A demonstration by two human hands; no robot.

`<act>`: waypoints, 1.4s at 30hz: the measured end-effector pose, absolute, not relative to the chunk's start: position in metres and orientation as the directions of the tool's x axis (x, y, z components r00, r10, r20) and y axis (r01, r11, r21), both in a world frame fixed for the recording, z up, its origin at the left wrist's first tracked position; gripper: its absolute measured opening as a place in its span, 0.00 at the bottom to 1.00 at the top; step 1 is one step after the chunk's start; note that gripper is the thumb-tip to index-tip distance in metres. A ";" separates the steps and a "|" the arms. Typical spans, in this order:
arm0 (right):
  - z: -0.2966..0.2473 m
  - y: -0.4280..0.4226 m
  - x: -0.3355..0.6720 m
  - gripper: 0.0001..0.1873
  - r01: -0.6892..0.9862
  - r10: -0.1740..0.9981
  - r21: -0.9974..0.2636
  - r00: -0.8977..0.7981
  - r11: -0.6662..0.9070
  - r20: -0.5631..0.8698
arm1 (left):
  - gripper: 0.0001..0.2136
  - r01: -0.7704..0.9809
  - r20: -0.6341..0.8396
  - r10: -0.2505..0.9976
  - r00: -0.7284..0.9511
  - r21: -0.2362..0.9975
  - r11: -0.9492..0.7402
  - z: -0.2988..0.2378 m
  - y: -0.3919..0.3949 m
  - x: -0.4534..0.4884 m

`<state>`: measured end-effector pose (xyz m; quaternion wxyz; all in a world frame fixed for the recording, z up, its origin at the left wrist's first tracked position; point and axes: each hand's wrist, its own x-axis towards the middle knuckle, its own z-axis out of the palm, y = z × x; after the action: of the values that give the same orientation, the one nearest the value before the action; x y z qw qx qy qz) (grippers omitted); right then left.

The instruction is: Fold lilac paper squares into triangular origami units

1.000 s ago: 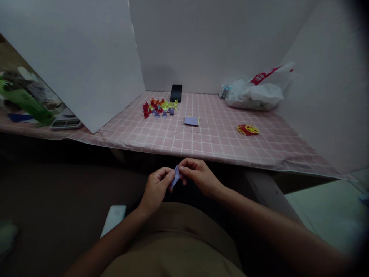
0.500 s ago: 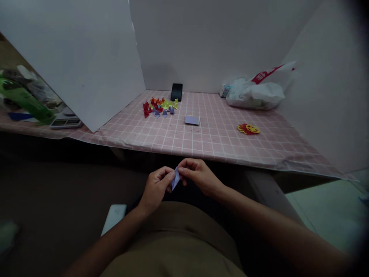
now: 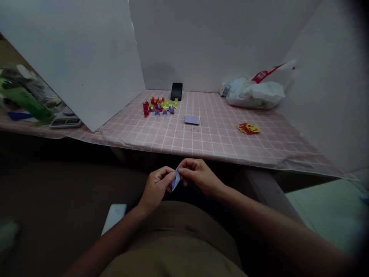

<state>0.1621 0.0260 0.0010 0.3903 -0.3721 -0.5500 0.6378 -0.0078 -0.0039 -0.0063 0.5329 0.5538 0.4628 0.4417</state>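
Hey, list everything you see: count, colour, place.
Held paper: one, lavender, front centre
Paper stack: one, lavender over yellow, centre
Folded pieces: many, red, orange, yellow, lavender, left of stack
Phone: one, black, behind folded pieces
Plastic bag: one, white and red, back right
Packet: one, white and blue, beside bag
Cutouts: several, red and yellow, right
Tablecloth: one, pink, centre
Panels: three, white, around tablecloth
Scale: one, grey, left
Clutter: several, green, blue, white, far left
Slab: one, white, lower left
Shirt: one, brown, bottom
Left hand and right hand: two, bare, on held paper
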 end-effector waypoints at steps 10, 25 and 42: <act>0.003 0.025 0.162 0.10 -0.066 0.902 -0.994 -0.428 -0.090 -0.054 | 0.11 0.029 -0.015 0.980 0.196 1.000 0.009 -0.008 -0.003 -0.008; 0.002 0.024 0.163 0.11 -0.146 0.882 -0.980 -0.469 -0.132 -0.049 | 0.12 -0.017 -0.016 0.978 0.207 1.000 0.020 -0.008 -0.004 -0.009; 0.005 0.023 0.162 0.09 -0.089 0.881 -0.990 -0.470 -0.108 -0.053 | 0.12 0.007 -0.031 0.972 0.235 1.000 0.031 -0.003 -0.004 -0.009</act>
<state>0.1625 0.0232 0.0051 0.3714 -0.3565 -0.5552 0.6532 -0.0092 -0.0036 -0.0031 0.5625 0.5485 0.4460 0.4287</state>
